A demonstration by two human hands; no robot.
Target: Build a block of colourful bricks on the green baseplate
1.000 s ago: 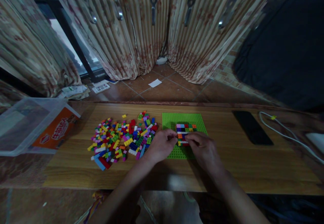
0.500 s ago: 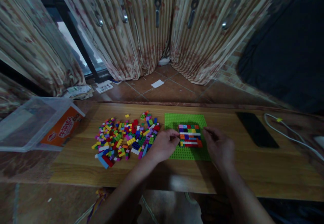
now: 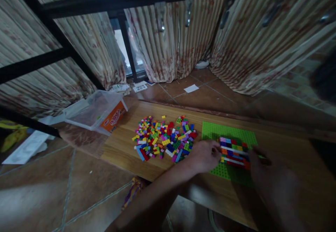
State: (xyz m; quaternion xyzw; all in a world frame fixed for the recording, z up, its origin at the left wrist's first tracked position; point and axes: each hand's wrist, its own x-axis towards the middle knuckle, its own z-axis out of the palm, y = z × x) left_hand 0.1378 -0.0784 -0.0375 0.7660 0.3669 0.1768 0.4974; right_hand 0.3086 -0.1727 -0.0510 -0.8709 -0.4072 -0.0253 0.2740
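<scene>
Hands at brick block on green baseplate.
Left hand [image 3: 203,155] touches brick block [image 3: 233,152], grip indiscernible; right hand [image 3: 265,170] blurred, state indiscernible; baseplate [image 3: 223,132] on desk [image 3: 123,144].

We see a wooden desk [image 3: 126,144] carrying a heap of loose coloured bricks [image 3: 164,139], a green baseplate [image 3: 223,132] (partly built over) and a clear plastic box [image 3: 96,111] at its far-left end.
</scene>
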